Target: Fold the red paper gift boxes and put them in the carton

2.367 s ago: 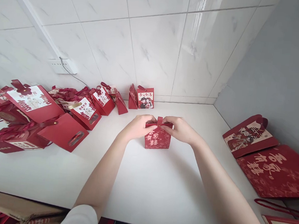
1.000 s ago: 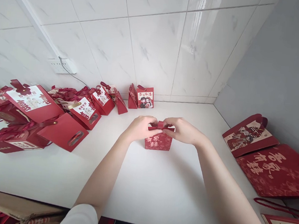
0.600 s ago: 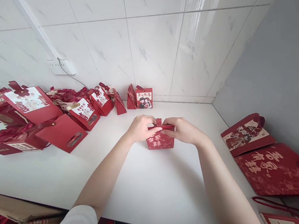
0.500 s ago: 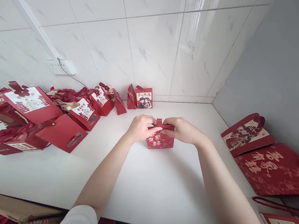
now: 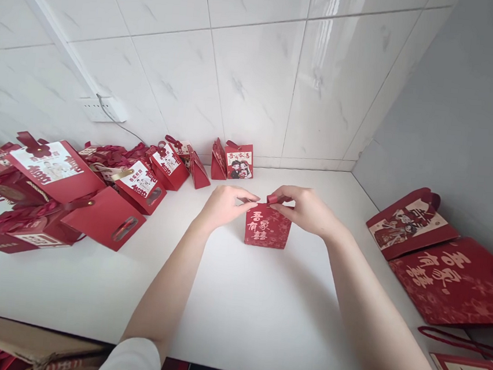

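Our right hand (image 5: 309,211) pinches the ribbon loop (image 5: 273,199) | our left hand (image 5: 221,207) is narrow at upper left of red box (image 5: 266,231), grip we cannot tell | box stands upright on white table (image 5: 239,306) | we should pinch lightly, avoiding creases

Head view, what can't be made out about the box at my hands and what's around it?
In the head view:
Box: inside and back, hidden by its front.
Tiny mark on that front: too small to read.
Right hand: some fingertips, hidden behind the box.
Carton: the rest, cut off by left and bottom edges.
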A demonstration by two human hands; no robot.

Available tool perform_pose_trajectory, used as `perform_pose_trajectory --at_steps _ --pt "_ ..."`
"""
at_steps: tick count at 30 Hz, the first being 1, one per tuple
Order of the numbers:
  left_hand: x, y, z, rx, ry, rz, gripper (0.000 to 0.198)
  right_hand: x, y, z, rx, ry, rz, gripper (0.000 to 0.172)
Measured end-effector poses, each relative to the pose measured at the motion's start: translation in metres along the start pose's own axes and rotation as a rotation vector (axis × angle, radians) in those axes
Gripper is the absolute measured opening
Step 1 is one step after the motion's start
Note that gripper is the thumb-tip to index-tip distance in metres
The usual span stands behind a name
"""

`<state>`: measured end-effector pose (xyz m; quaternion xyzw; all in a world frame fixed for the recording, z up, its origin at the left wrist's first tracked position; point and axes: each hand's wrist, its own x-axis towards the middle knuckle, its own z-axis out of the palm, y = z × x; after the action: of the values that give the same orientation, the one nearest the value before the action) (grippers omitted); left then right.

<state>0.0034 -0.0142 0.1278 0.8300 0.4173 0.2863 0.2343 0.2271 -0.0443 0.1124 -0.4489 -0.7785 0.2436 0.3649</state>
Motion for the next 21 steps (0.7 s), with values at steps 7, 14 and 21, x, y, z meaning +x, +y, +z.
perform_pose_trajectory --at_steps 7,14,21 --pt "0.001 -0.002 0.009 0.014 -0.032 0.057 0.02 0.001 0.0 0.0 -0.113 -0.031 0.081 0.02" --pt "0.0 0.0 0.007 0.069 -0.062 0.066 0.019 0.001 0.004 -0.002 -0.051 -0.093 0.104 0.032" --pt "0.003 0.002 0.021 0.01 0.022 0.064 0.015 0.002 -0.001 0.001 0.152 -0.038 0.053 0.023"
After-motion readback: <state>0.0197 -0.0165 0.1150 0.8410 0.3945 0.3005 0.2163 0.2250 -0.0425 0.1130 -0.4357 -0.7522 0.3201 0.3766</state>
